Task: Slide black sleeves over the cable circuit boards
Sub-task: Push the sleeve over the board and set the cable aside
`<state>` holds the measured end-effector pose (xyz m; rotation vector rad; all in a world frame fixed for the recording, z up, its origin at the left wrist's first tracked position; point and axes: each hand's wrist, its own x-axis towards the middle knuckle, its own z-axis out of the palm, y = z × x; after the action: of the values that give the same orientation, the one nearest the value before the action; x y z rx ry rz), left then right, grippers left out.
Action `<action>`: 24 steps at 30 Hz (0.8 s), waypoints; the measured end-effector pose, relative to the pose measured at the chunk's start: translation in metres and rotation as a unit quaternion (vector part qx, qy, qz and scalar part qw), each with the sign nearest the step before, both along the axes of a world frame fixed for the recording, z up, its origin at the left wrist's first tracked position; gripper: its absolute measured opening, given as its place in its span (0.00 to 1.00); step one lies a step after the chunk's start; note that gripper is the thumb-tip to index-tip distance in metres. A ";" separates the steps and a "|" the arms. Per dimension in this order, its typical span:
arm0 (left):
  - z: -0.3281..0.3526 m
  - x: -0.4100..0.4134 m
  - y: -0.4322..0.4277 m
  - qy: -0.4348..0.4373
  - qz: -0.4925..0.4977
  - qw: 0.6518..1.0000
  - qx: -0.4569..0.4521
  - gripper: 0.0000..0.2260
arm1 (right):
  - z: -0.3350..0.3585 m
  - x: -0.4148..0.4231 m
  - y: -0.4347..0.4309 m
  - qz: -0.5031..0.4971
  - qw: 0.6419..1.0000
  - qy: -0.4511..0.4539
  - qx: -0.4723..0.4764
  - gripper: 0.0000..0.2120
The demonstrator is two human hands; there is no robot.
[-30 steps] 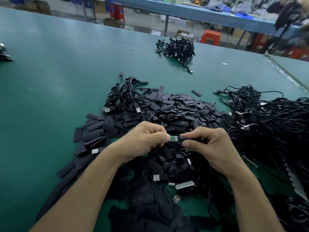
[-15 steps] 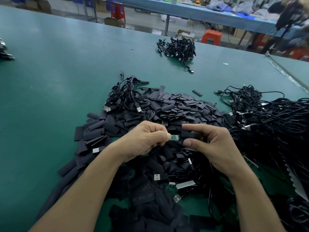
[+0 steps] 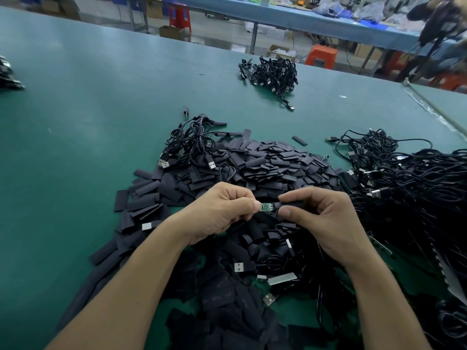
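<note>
Near edge: loose flat black sleeves and silver USB plugs lie at 6 o'clock on the green table mat
Left: the left hand is curled; its thumb and fingers pinch the small green circuit board by its left end
Right: the right hand pinches one black tubular sleeve between thumb and forefinger; the sleeve's mouth meets the board's right end; most of the board shows bare
Heap: a large sleeve pile lies at 12 o'clock, just beyond the hands
Coil: a small black cable coil rests on the pile at 11 o'clock
Tangle: a black cable mass lies at 3 o'clock
Far: a black cable bundle lies at 12 o'clock, well apart
</note>
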<state>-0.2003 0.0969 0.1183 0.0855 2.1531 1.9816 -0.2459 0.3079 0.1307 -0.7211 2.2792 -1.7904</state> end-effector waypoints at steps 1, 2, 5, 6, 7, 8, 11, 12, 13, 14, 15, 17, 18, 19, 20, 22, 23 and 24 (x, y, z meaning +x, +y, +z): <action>0.000 0.000 -0.001 0.001 -0.002 1.000 0.000 0.14 | 0.001 0.000 0.000 0.002 1.000 0.002 -0.007 0.12; 0.000 0.000 -0.001 0.002 -0.004 1.000 0.001 0.14 | 0.002 0.000 0.000 0.004 1.000 0.003 -0.013 0.11; 0.000 0.000 -0.001 0.003 -0.002 1.000 0.001 0.14 | 0.004 0.001 0.000 0.006 0.999 -0.006 -0.035 0.11; 0.000 0.000 -0.001 0.003 -0.002 1.000 0.000 0.14 | 0.005 0.001 0.000 0.005 0.999 -0.012 -0.043 0.12; 0.000 0.000 -0.001 0.004 -0.003 1.000 0.001 0.14 | 0.005 0.002 0.000 0.005 0.999 -0.018 -0.050 0.12; 0.000 0.000 -0.001 0.006 -0.004 1.000 0.003 0.14 | 0.006 0.002 -0.001 0.005 0.998 -0.023 -0.055 0.12; 0.000 -0.001 -0.001 0.004 0.001 1.000 0.003 0.13 | 0.006 0.002 -0.002 0.001 0.998 -0.030 -0.051 0.11; 0.000 -0.001 -0.001 0.003 0.002 1.000 0.004 0.13 | 0.006 0.002 -0.002 -0.001 0.998 -0.032 -0.050 0.11; -0.001 -0.002 -0.002 0.003 0.001 1.000 0.006 0.13 | 0.006 0.001 -0.002 -0.002 0.998 -0.035 -0.050 0.11; -0.001 -0.002 -0.002 0.002 0.000 1.000 0.009 0.13 | 0.006 0.001 -0.002 -0.003 0.998 -0.036 -0.051 0.11; -0.002 -0.002 -0.002 0.003 0.000 1.000 0.010 0.13 | 0.006 0.001 -0.002 -0.002 0.998 -0.037 -0.052 0.11; -0.003 -0.003 -0.003 0.004 -0.003 1.000 0.014 0.13 | 0.007 0.002 -0.002 0.002 0.998 -0.039 -0.057 0.11; -0.003 -0.003 -0.003 0.006 -0.005 1.000 0.016 0.13 | 0.007 0.002 -0.002 0.005 0.997 -0.043 -0.062 0.11; -0.002 -0.003 -0.004 0.009 -0.008 1.000 0.020 0.13 | 0.007 0.002 -0.002 0.007 0.997 -0.047 -0.067 0.11; -0.002 -0.003 -0.004 0.013 -0.010 1.000 0.024 0.13 | 0.007 0.002 -0.002 0.010 0.996 -0.051 -0.070 0.11; -0.001 -0.003 -0.005 0.018 -0.019 0.999 0.036 0.13 | 0.008 0.002 -0.003 0.016 0.995 -0.060 -0.072 0.11; -0.001 -0.003 -0.005 0.020 -0.024 0.999 0.043 0.13 | 0.008 0.002 -0.003 0.018 0.995 -0.065 -0.073 0.11; 0.000 -0.002 -0.005 0.020 -0.028 0.998 0.048 0.13 | 0.007 0.003 -0.003 0.019 0.995 -0.068 -0.073 0.10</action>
<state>-0.2026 0.0921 0.1180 0.2006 2.0558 2.0681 -0.2432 0.3044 0.1381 -0.6387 2.0520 -1.9405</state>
